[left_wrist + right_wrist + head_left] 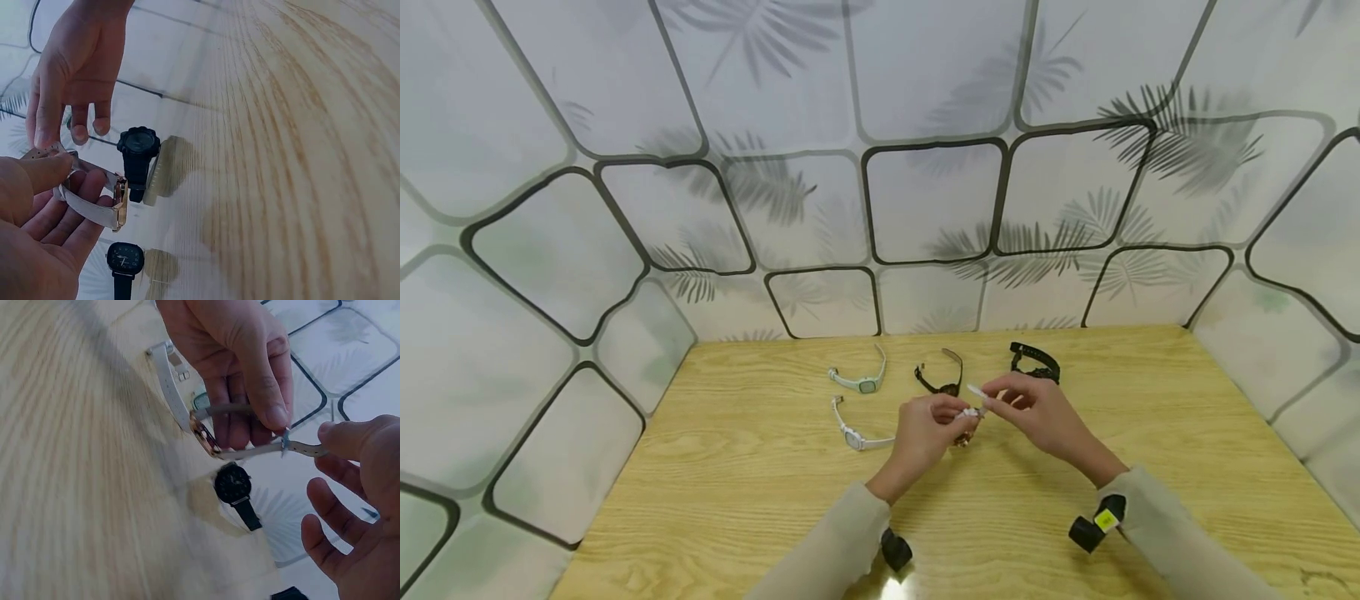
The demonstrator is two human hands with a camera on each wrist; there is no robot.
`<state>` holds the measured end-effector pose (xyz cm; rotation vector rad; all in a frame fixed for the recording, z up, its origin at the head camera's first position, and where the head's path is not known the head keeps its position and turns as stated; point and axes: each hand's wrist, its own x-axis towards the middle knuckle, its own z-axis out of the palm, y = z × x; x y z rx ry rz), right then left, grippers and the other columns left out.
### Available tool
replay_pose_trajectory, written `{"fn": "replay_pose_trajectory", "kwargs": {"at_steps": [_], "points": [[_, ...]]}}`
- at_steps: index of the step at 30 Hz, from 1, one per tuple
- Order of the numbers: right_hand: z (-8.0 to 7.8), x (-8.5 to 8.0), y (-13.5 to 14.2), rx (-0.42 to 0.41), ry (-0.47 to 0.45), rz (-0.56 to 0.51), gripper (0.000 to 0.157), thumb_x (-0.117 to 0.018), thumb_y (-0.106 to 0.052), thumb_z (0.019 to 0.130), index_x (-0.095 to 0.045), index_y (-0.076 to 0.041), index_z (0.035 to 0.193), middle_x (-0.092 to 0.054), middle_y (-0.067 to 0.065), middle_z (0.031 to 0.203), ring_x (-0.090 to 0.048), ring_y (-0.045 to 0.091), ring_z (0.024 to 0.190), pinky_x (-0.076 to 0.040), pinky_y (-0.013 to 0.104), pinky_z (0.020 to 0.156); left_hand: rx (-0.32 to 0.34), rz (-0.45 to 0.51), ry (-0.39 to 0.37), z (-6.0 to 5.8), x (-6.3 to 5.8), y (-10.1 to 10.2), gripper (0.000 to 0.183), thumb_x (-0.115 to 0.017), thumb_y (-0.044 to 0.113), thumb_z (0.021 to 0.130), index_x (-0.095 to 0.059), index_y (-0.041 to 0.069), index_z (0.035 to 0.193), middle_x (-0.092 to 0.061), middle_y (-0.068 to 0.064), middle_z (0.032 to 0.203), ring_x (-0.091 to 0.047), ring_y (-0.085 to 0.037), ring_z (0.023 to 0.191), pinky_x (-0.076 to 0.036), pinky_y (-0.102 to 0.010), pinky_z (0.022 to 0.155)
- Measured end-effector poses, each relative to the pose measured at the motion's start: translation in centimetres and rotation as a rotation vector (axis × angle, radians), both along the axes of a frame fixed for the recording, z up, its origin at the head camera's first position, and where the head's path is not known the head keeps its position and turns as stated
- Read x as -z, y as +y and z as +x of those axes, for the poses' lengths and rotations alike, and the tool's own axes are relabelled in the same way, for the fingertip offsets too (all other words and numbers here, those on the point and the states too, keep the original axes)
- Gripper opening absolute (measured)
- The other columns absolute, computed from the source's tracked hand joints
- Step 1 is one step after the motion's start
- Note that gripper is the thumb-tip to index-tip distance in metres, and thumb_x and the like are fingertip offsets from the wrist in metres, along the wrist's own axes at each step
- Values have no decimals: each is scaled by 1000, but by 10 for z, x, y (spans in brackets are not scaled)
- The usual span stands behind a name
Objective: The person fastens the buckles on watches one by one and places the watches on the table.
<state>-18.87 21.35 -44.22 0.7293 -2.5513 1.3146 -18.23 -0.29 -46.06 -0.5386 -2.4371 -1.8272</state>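
Observation:
A wristwatch (94,209) with a pale strap and a rose-gold case hangs between the two hands, above the table. Its strap is bent into a loop. My left hand (922,431) pinches the strap near the buckle (285,440) with thumb and fingers. At the free tip of the strap, my right hand (1037,412) pinches it between thumb and index finger, the other fingers loosely bent. In the head view the hands hide most of this watch. A black round-faced watch (232,482) lies just beyond the hands.
On the wooden table (737,500), a chunky black watch (1037,372) lies behind the right hand. Left of the hands are a white watch with a greenish face (867,386) and another white watch (853,439). Patterned fabric walls (932,200) enclose the back and sides.

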Motion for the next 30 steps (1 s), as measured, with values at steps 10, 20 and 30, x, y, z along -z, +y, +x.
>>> {"fn": "replay_pose_trajectory", "kwargs": {"at_steps": [10, 20, 30], "points": [[-5, -15, 9, -62, 75, 224, 12, -77, -19, 95, -77, -26, 104, -70, -15, 96, -58, 3, 74, -52, 28, 65, 19, -12, -15, -1, -2, -2, 12, -81, 14, 91, -79, 6, 99, -79, -5, 92, -74, -7, 79, -59, -21, 70], [-7, -28, 8, -141, 117, 345, 13, -81, -11, 90, -78, -21, 98, -72, -12, 95, -54, 0, 71, -49, 27, 62, 58, -23, -4, -3, 0, -4, 13, -82, 14, 90, -78, 4, 98, -79, -6, 90, -74, -7, 76, -59, -21, 68], [-5, -32, 5, -197, 114, 426, 14, -80, -8, 90, -78, -19, 97, -69, -9, 96, -55, 1, 71, -49, 24, 60, 90, -9, -55, -2, -1, -5, 11, -80, 13, 91, -78, 5, 99, -79, -3, 87, -74, -7, 75, -59, -22, 65]]}}
